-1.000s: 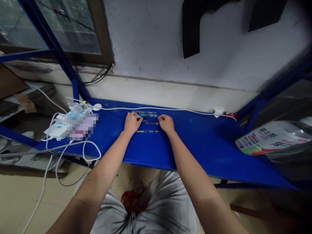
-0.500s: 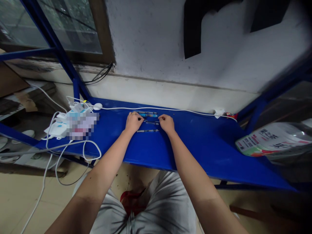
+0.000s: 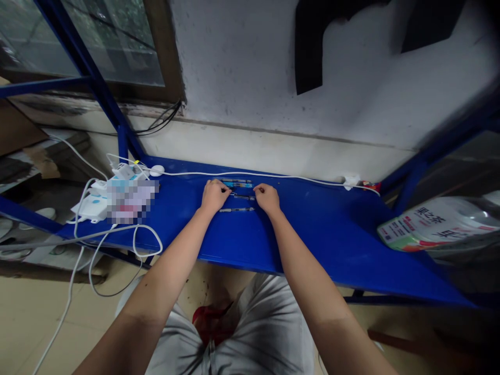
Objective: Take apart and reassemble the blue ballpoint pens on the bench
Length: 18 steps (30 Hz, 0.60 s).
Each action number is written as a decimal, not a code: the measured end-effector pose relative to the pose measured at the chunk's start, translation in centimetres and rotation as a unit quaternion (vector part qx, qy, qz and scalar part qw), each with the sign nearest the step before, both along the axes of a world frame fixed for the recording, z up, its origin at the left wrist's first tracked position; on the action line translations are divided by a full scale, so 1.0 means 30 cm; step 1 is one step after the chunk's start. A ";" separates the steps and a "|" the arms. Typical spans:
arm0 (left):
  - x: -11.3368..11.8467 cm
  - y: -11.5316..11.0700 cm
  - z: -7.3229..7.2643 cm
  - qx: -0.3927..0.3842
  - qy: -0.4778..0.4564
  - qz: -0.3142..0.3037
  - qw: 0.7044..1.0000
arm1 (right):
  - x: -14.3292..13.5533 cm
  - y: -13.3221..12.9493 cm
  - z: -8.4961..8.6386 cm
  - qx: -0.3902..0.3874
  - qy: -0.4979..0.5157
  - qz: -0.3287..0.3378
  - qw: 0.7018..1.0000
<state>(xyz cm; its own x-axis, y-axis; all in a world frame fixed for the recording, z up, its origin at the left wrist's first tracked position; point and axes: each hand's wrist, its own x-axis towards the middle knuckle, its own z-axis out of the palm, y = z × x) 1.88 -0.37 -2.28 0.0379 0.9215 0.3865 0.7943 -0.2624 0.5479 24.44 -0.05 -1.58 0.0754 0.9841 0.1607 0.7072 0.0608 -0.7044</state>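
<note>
My left hand (image 3: 214, 196) is closed in a pinch on a dark, slim pen, whose tip pokes out past the fingertips. My right hand (image 3: 267, 198) is also pinched closed, beside the end of a clear-barrelled pen (image 3: 244, 197) lying between the hands. Whether its fingers grip anything is too small to tell. Just beyond, several blue pens (image 3: 238, 184) lie side by side, partly hidden by my left hand. Nearer to me, a single pen (image 3: 237, 209) rests crosswise on the blue table (image 3: 242, 239).
White power strips (image 3: 94, 200) and a blurred packet (image 3: 133, 200) crowd the left end, with cables looping over the edge. A white cord (image 3: 242, 173) runs along the back to a plug (image 3: 351, 182). A large labelled bottle (image 3: 437, 223) lies at the right.
</note>
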 end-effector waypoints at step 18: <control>-0.050 -0.023 0.001 0.023 -0.012 -0.001 1.000 | 0.008 0.011 -0.015 0.005 0.017 0.004 1.000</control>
